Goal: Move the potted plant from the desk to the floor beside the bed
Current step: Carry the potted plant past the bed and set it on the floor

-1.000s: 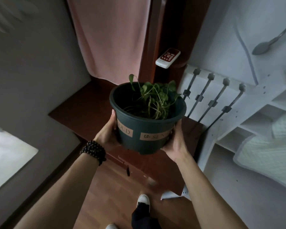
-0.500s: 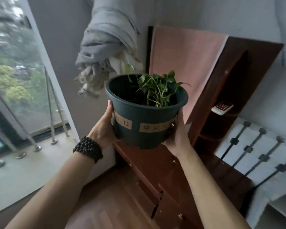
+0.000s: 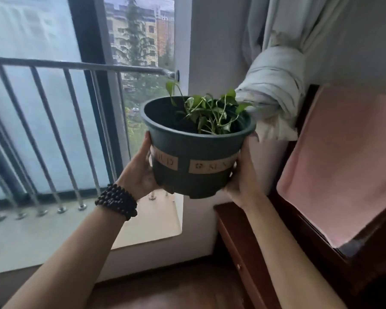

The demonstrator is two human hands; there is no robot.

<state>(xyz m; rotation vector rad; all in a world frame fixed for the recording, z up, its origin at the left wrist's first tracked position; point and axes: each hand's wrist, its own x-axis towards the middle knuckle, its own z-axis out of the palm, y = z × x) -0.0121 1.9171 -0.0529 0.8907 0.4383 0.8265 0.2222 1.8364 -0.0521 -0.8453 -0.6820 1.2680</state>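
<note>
A dark green plastic pot [image 3: 194, 150] with tan labels and a small leafy green plant [image 3: 212, 112] is held up in the air at the centre of the view. My left hand [image 3: 140, 175], with a dark bead bracelet on the wrist, grips the pot's left side. My right hand [image 3: 243, 181] grips its right side and lower edge. The pot is upright, well above the dark wooden desk [image 3: 239, 239] at the lower right. The bed is out of view.
A window with a metal railing [image 3: 60, 108] and a pale sill [image 3: 54, 237] fills the left. A tied-up grey curtain [image 3: 274, 90] hangs just behind the pot's right. A pink cloth [image 3: 343, 157] drapes over the desk's upright. Wooden floor [image 3: 176, 291] lies below.
The view has swung left from the desk and white bed frame toward the window. The pot stays gripped between both hands, now in front of the window and curtain.
</note>
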